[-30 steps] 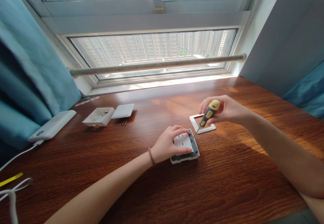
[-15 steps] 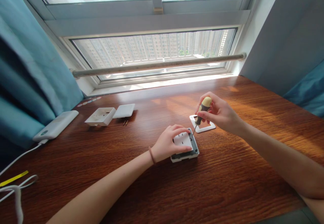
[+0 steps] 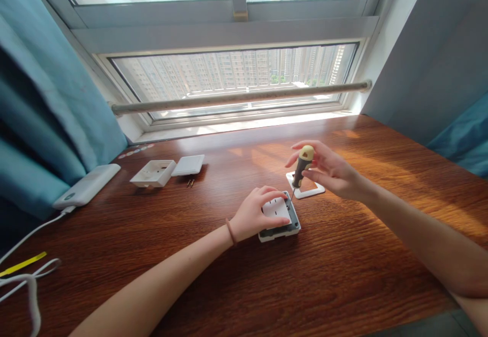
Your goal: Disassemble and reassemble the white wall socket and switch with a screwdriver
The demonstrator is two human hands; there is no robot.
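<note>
Steadying the wall socket (image 3: 276,212) with the left hand (image 3: 252,214), the person holds a screwdriver (image 3: 302,168) over it with the right hand (image 3: 332,172). The socket lies on the wooden table (image 3: 213,286), in front of the person and a little right of centre, its slotted white face upward and its dark grey surround bare, above a white base. The left hand is half open and arched, thumb and fingers spread across the face and pressed to opposite edges of it. The right hand has the handle in a loose pinch, thumb on the near side and the other fingers partly extended behind. The handle leans slightly, and its thin shaft runs down to the grey strip on the right side of the face; the tip seems to sit at a screw there, though it is too small to be sure.

The work looks partway along. The white frame (image 3: 312,193) is off the socket, lying flat just beyond it, so the screw area is exposed. The screwing itself appears unfinished, since the tool is in place; whether the screw is being tightened or loosened cannot be told. The frame is not yet fitted. Farther off to the left, an open white box (image 3: 163,175) and a white plate (image 3: 188,165) lie side by side, with two small screws (image 3: 192,182) near the plate, all untouched by either hand
</note>
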